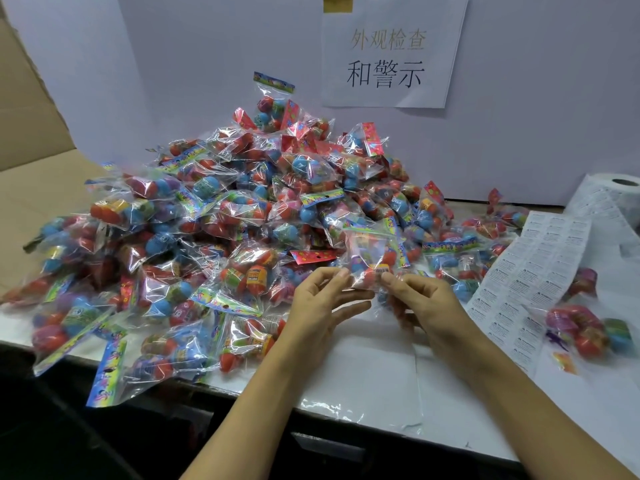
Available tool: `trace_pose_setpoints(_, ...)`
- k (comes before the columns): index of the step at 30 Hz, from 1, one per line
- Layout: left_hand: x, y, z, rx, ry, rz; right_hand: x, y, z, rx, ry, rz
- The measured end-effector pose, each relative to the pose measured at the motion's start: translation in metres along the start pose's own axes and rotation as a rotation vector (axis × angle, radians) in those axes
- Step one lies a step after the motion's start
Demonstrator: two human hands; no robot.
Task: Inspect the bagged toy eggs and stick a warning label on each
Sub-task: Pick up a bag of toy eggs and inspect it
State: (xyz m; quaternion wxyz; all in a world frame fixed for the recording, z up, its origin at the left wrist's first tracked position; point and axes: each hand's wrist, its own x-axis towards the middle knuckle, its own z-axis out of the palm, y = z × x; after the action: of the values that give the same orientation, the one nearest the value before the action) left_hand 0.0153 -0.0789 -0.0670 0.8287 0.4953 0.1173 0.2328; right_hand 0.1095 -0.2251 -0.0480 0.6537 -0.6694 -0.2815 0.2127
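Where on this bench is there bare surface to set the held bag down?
Bare white table lies under and ahead of both wrists, bordered left by the pile of bagged eggs, right by the label sheet and loose bag. Left half and back are crowded. Both the left hand and right hand pinch the held bag.

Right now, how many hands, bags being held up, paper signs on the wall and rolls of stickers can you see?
Hands: 2, the left hand and the right hand
Held bag of toy eggs: 1, pinched between both hands
Paper sign on the wall: 1
Roll of warning labels: 1, its strip trailing over the table
Total: 5
The big pile of bags is too jumbled to count.
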Motion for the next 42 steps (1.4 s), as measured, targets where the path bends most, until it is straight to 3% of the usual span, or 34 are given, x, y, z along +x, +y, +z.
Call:
trace_pose_setpoints(13,-0.002,-0.002,-0.001,0.144,0.012,-0.009,0.01,0.004,-0.01,0.323,0.044,0.04)
trace_pose_setpoints(18,-0.005,-0.006,0.002,0.496,0.149,0.254,0.007,0.002,-0.01,0.355,0.023,0.115)
trace_pose_setpoints(20,-0.008,-0.004,0.001,0.59,0.103,0.313,0.004,0.001,-0.009,0.311,-0.038,0.17)
trace_pose_setpoints(23,-0.013,-0.004,0.003,0.548,-0.119,0.244,-0.001,0.001,-0.009,0.163,-0.183,0.171)
trace_pose_setpoints(27,-0.012,-0.01,0.006,0.646,-0.196,0.265,0.002,0.001,-0.008,0.107,-0.135,0.11)
trace_pose_setpoints(31,-0.006,-0.006,0.0,0.559,-0.058,0.277,0.005,0.001,-0.009,0.147,-0.06,0.098)
trace_pose_setpoints(34,-0.005,-0.003,-0.001,0.348,0.032,0.213,0.004,0.0,-0.009,0.056,-0.064,0.047)
trace_pose_setpoints(38,-0.003,0.002,-0.001,0.078,0.046,0.101,0.0,0.0,-0.006,-0.047,-0.105,-0.036)
trace_pose_setpoints(42,-0.003,0.004,-0.001,0.089,0.007,0.042,0.003,0.001,-0.009,0.09,-0.032,-0.061)
